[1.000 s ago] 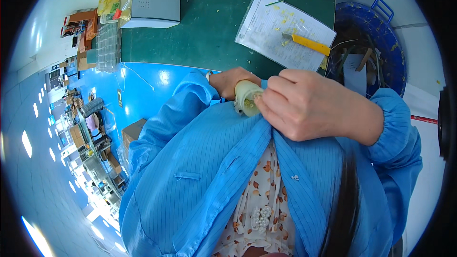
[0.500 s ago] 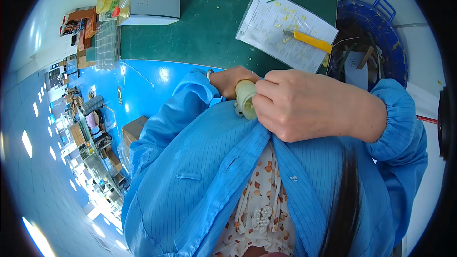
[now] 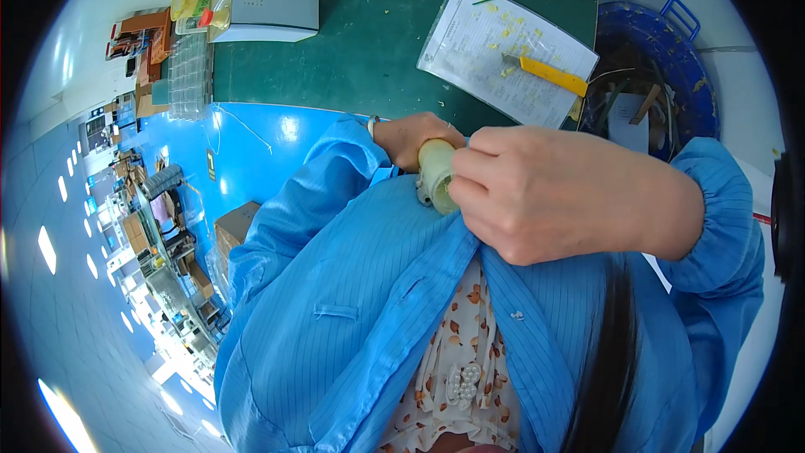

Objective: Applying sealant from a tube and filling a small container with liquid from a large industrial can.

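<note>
Both hands meet close to my chest, over a blue work coat. My left hand (image 3: 415, 136) grips the far end of a pale yellow-green cylindrical part (image 3: 436, 176). My right hand (image 3: 553, 193) closes over its near end, fingers wrapped around the rim and covering much of it. The part's small fitting shows at its lower left. On the green table beyond lies a yellow-handled knife (image 3: 549, 74) on a clear-sleeved paper sheet (image 3: 495, 50) strewn with yellow shavings.
A dark blue round bin (image 3: 671, 42) with scraps stands at the right of the green table (image 3: 369, 42). A grey-white box (image 3: 268, 4) and clear compartment trays (image 3: 189, 75) sit at the table's left. A glossy blue floor and a cardboard box (image 3: 239, 226) lie below.
My hands, still holding the part, have shifted slightly left and nearer; the right hand has turned a little over the part's end.
</note>
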`<move>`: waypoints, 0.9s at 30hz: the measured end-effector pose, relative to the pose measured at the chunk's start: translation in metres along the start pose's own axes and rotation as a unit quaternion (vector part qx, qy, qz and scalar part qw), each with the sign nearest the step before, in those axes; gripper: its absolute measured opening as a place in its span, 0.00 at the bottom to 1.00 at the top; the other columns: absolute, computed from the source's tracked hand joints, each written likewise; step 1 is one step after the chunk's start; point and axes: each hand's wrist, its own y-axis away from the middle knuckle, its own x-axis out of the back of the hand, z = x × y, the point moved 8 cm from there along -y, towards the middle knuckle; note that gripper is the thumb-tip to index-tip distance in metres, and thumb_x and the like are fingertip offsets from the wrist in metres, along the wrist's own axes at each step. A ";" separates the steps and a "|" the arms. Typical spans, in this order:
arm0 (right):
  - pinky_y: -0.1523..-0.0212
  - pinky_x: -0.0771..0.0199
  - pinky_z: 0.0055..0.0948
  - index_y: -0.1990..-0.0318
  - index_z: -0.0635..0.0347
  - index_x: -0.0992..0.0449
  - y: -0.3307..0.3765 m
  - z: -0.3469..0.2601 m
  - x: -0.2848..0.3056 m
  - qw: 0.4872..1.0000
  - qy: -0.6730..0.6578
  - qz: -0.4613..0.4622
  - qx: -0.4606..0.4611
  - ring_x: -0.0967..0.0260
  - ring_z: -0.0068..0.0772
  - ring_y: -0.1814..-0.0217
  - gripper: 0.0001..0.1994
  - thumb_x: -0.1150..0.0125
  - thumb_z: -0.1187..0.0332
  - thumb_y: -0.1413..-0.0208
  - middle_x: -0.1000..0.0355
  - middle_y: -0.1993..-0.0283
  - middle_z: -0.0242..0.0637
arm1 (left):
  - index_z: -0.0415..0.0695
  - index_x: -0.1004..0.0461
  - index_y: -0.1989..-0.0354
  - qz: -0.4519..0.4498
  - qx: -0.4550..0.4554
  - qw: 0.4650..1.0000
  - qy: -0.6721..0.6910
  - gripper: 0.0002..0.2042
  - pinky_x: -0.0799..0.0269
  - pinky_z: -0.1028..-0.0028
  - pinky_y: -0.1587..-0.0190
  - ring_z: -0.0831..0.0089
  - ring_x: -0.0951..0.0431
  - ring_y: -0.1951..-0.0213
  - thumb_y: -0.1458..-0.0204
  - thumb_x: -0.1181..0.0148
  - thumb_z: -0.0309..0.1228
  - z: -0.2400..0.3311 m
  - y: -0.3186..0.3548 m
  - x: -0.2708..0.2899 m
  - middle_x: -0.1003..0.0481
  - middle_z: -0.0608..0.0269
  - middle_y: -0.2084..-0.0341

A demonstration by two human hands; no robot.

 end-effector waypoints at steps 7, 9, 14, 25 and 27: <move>0.66 0.35 0.24 0.72 0.64 0.24 0.011 0.013 0.012 0.998 -0.052 0.010 -0.036 0.42 0.32 0.70 0.01 0.38 0.79 0.52 0.32 0.69 0.36 | 0.45 0.23 0.60 -0.031 -0.005 1.000 -0.001 0.22 0.26 0.64 0.54 0.63 0.24 0.61 0.70 0.35 0.15 -0.006 0.001 0.002 0.21 0.61 0.64; 0.66 0.35 0.24 0.72 0.64 0.24 0.011 0.013 0.018 0.998 -0.061 0.016 -0.018 0.42 0.32 0.70 0.02 0.38 0.79 0.53 0.32 0.69 0.36 | 0.45 0.23 0.61 -0.038 -0.007 0.999 0.000 0.22 0.26 0.63 0.55 0.62 0.24 0.61 0.70 0.36 0.16 -0.007 0.002 0.001 0.21 0.60 0.64; 0.67 0.36 0.24 0.72 0.63 0.24 0.000 0.008 0.007 0.997 -0.068 0.037 0.007 0.41 0.32 0.69 0.02 0.38 0.79 0.54 0.32 0.69 0.37 | 0.46 0.23 0.61 -0.064 0.008 0.997 0.033 0.22 0.27 0.62 0.55 0.62 0.24 0.61 0.71 0.35 0.17 -0.014 -0.003 -0.005 0.22 0.61 0.64; 0.72 0.37 0.26 0.72 0.63 0.25 0.029 0.034 0.028 0.976 -0.061 -0.002 -0.211 0.41 0.30 0.76 0.01 0.38 0.78 0.53 0.33 0.75 0.33 | 0.49 0.23 0.63 0.216 -0.029 0.970 -0.105 0.21 0.27 0.63 0.58 0.62 0.24 0.63 0.70 0.30 0.19 -0.004 0.032 0.025 0.22 0.60 0.66; 0.73 0.37 0.27 0.72 0.62 0.25 0.029 0.031 0.023 0.973 -0.075 -0.012 -0.217 0.40 0.30 0.76 0.02 0.38 0.77 0.52 0.33 0.76 0.33 | 0.49 0.23 0.63 0.216 -0.030 0.969 -0.115 0.20 0.27 0.64 0.59 0.62 0.24 0.63 0.70 0.29 0.20 -0.002 0.030 0.018 0.22 0.61 0.66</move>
